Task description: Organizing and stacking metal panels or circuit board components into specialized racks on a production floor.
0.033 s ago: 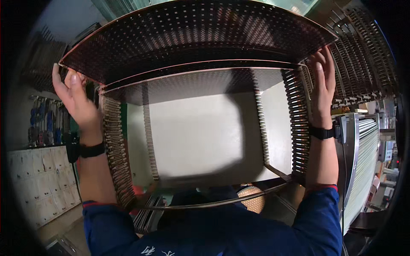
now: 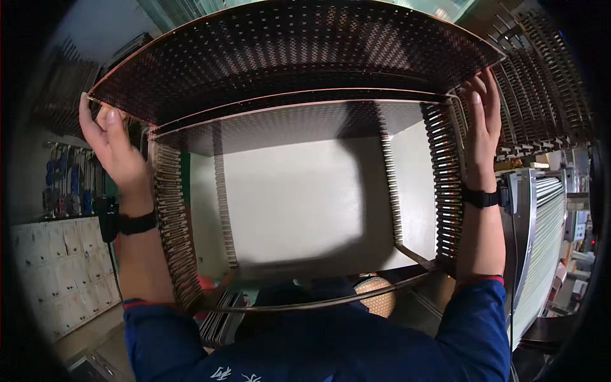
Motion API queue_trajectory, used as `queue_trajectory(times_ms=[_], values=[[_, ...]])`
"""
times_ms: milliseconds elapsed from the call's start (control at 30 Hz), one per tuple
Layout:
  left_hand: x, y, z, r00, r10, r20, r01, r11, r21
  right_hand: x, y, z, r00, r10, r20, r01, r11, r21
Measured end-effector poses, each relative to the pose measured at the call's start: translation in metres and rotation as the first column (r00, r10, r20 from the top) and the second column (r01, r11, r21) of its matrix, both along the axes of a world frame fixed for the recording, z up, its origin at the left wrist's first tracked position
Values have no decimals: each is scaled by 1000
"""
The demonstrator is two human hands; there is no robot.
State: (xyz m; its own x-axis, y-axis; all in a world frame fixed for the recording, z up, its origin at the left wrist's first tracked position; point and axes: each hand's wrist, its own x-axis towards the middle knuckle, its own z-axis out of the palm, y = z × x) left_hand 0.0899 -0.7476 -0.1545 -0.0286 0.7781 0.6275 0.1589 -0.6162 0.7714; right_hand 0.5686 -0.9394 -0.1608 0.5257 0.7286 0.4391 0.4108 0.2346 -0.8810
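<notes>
Workshop surroundings frame the view: a pale wall of small lockers at lower left, a row of blue-handled tools hanging above it, and a ribbed metal machine at right. At centre stands a slotted rack, its side posts lined with closely spaced teeth and its rear wall pale grey; the slots below the top level appear bare. A dark perforated panel lies across the rack's upper level, filling the top of the view and hiding what is behind it. Left hand grips the panel's left edge, fingers wrapped over it. Right hand clasps the right edge, fingers extended upward along it. Both wrists carry black bands.
</notes>
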Motion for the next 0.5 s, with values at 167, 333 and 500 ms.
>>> queue_trajectory(times_ms=[167, 333, 500], values=[[-7, -1, -3, 998, 50, -28, -50, 999, 9, 8, 7, -16, 999, -26, 37, 30, 993, -112], [-10, 6, -11, 997, 52, -58, -49, 997, 54, 17, 7, -22, 998, -7, 70, 24, 968, -248], [-7, 10, -12, 986, 133, -100, -132, 991, 16, 10, 11, -20, 997, 71, -17, -72, 988, -136]])
